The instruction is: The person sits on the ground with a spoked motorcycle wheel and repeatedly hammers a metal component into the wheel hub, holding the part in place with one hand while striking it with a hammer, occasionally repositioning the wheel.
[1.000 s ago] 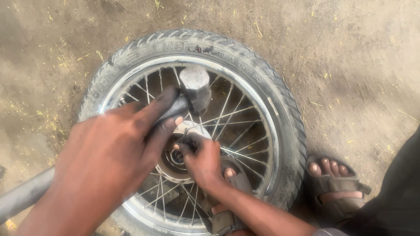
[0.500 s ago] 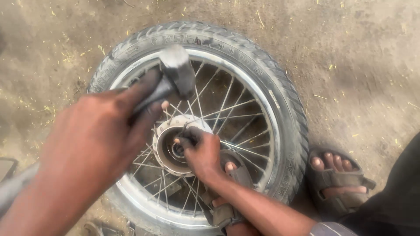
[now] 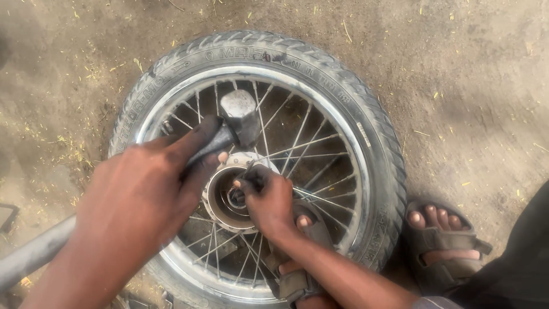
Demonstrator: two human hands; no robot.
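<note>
Your left hand [image 3: 137, 200] is wrapped tight around the dark handle of a hammer [image 3: 237, 120], near its head, and the worn grey metal head sits just above the wheel's hub [image 3: 229, 197]. Your right hand [image 3: 269, 200] is closed on a small dark part [image 3: 237, 194] in the hub's middle hole, thumb and fingertips pinched on it; what kind of part it is cannot be made out. That hub is a pale, round metal cup at the centre of a spoked wheel [image 3: 257, 166] lying flat on the ground, with thin wire spokes running out to a shiny rim and a black treaded tyre [image 3: 366, 126] around it; raised lettering curves along the tyre's sidewall. The ground [image 3: 474, 86] is bare brown dirt scattered with bits of straw. Your 2 sandalled feet show: 1 [image 3: 303, 234] rests on the spokes just beside your right wrist, the other [image 3: 443, 243] stands on the dirt just outside the tyre. A grey pipe [image 3: 34, 254] lies at the lower left.
</note>
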